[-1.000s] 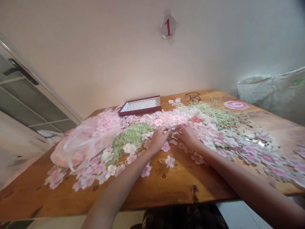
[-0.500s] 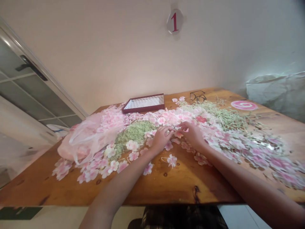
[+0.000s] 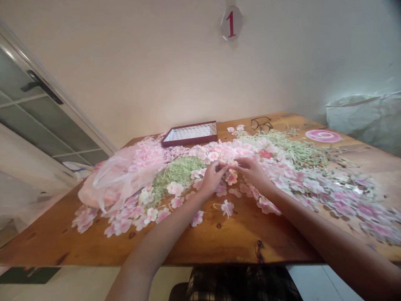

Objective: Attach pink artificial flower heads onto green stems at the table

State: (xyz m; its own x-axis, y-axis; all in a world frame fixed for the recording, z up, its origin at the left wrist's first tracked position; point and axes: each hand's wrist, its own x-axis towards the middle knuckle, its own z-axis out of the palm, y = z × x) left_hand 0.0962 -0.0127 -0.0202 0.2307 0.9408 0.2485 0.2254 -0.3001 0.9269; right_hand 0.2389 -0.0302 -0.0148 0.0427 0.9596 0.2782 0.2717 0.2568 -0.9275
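Observation:
My left hand and my right hand meet above the middle of the table, fingertips nearly touching. Both are closed in a pinch; what lies between the fingers is too small and blurred to make out. Right below the fingertips shows a pink artificial flower with a darker centre; whether it is held or lies on the table I cannot tell. Loose pink artificial blossoms spread behind and around the hands. A single blossom with a thin looped stem lies on the wood nearer to me.
Green stem pieces form one heap left of my hands and another at the back right. A plastic bag of petals lies left. Behind stand a shallow dark-red box and eyeglasses. A pink disc lies right.
My right hand has flattened slightly, and its fingers reach further left over the left fingertips. A pink flower now shows more plainly beneath them. The whole view has shifted slightly.

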